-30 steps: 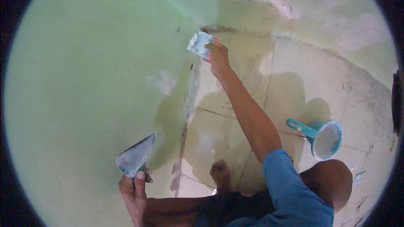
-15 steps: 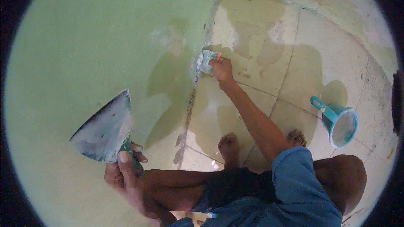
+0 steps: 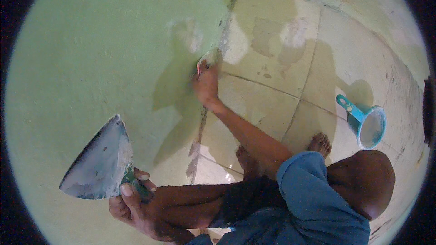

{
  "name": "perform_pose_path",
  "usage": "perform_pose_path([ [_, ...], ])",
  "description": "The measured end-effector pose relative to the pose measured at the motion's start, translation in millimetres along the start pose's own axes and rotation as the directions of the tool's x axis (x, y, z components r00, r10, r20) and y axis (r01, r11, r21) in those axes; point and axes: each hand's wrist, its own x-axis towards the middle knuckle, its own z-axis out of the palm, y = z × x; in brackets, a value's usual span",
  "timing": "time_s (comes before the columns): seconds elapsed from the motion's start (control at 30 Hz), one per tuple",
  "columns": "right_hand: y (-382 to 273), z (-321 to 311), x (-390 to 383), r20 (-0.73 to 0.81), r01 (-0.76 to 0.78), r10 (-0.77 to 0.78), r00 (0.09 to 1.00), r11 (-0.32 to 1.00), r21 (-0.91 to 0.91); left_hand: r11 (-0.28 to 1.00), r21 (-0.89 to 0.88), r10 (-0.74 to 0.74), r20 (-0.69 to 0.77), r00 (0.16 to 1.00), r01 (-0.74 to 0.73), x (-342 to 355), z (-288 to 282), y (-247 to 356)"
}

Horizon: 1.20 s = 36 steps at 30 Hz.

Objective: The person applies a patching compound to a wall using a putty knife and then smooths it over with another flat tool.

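Note:
A wide triangular putty knife (image 3: pixel 101 161), its blade smeared grey-white, is held in my left hand (image 3: pixel 129 205). My thumb and fingers close round its green handle, low in front of the green wall (image 3: pixel 109 50). Farther up, my right hand (image 3: pixel 207 86) grips a small flat scraper (image 3: pixel 211 56) with a red edge. Its blade is at the seam where the wall meets the tiled floor, mostly covered by my fingers. A pale patch of filler (image 3: pixel 190 35) marks the wall just beyond that hand.
A turquoise dipper (image 3: pixel 385 129) with a long handle stands on the floor tiles (image 3: pixel 261 104) at the right, grey-white paste inside. My bare feet (image 3: pixel 320 144) and bent knees are between it and the wall. Another wall (image 3: pixel 386 0) bounds the floor at the far right.
My right hand has moved left with the scraper, from over the floor tiles to the foot of the wall, and turned. My left hand and the putty knife have dropped slightly lower and left.

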Motion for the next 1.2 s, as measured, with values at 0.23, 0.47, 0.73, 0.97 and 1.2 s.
perform_pose_path([
  [0.23, 1, -69, -61, 0.135, -0.038, -0.046, 0.990, 0.830, 0.556, 1.000, -0.003, -0.001, 0.067, 0.998, 0.001, 2, -5, -1],
  [0.47, 64, -71, 43, -0.025, 0.032, -0.022, 0.999, 0.833, 0.553, 1.000, -0.017, 0.024, 0.035, 0.999, -0.024, -6, -4, 7],
  [0.73, 64, -49, -4, 0.213, -0.157, 0.080, 0.974, 0.913, 0.376, 0.996, -0.074, 0.048, 0.042, 0.998, -0.045, -9, -3, 2],
  [0.97, 53, -69, -31, 0.225, -0.174, 0.104, 0.969, 0.933, 0.315, 0.998, -0.063, 0.027, 0.061, 0.998, -0.023, -9, -2, 5],
  [1.2, 51, -63, 23, 0.140, -0.095, 0.045, 0.989, 0.924, 0.371, 0.999, -0.035, 0.028, 0.073, 0.997, -0.026, -15, -4, 9],
])
